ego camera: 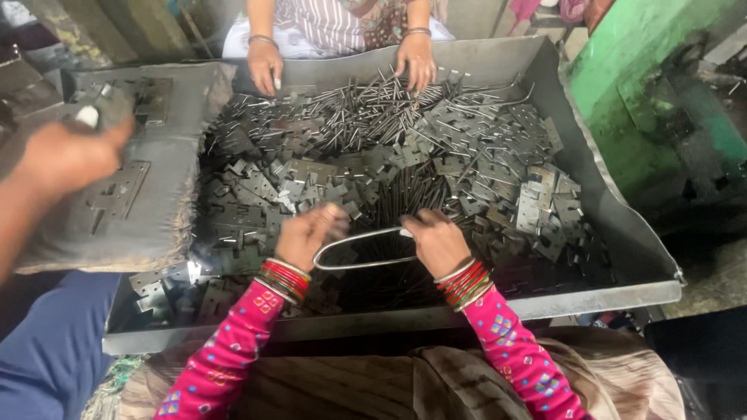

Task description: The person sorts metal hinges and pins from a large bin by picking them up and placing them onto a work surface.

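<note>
Steel wire loop (366,250) is gripped between left hand (306,236) and right hand (437,241) over the tray (622,233), apparently mid-bending; next, steady pressure.

Bent wire loop (359,250) — grey, level

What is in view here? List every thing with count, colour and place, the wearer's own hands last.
metal tray: one, grey, fills the centre
flat punched plates: a heap too many to count, grey, across the tray
thin rods: a pile too many to count, dark grey, far side of the tray
worn pad: one, grey, left of the tray, plates lying on it
green machine body: one, upper right
facing person's hands: two, on the tray's far edge
another person's hand: one, at left, blurred
wire loop: one, silver, between the wearer's hands
left hand: holds the loop's left end
right hand: holds its right end
</note>
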